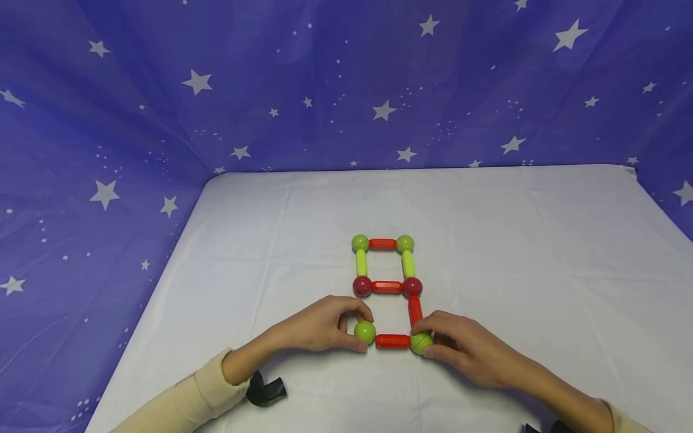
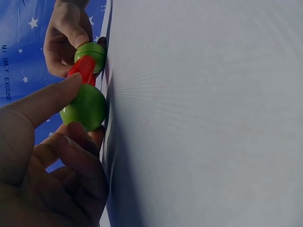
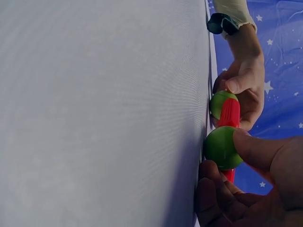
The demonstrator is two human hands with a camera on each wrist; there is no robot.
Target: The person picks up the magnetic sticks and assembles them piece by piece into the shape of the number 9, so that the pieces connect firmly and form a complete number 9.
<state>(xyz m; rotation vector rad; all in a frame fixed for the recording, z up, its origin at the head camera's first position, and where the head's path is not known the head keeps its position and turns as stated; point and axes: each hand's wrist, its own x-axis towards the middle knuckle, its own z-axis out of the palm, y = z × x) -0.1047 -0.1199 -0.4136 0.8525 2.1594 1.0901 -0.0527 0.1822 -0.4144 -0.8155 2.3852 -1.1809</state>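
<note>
My left hand [image 1: 325,325] holds a green ball [image 1: 365,332] between thumb and fingers at the frame's near left corner. With my right hand [image 1: 468,346] I pinch another green ball [image 1: 421,343] at the near right corner. A red rod [image 1: 393,341] lies between these two balls, its left end right at the left ball's edge. From the right ball a second red rod [image 1: 415,311] runs up to a dark red ball [image 1: 412,287], its lower end partly hidden by fingers. In the left wrist view, the left thumb and fingers are around the green ball [image 2: 84,108].
Beyond the hands, a flat square joins two dark red balls, a red rod [image 1: 387,287], two yellow-green rods [image 1: 361,263], two green balls [image 1: 360,243] and a far red rod [image 1: 382,243]. It lies on a white-covered table [image 1: 514,240] before a starry blue cloth [image 1: 335,78].
</note>
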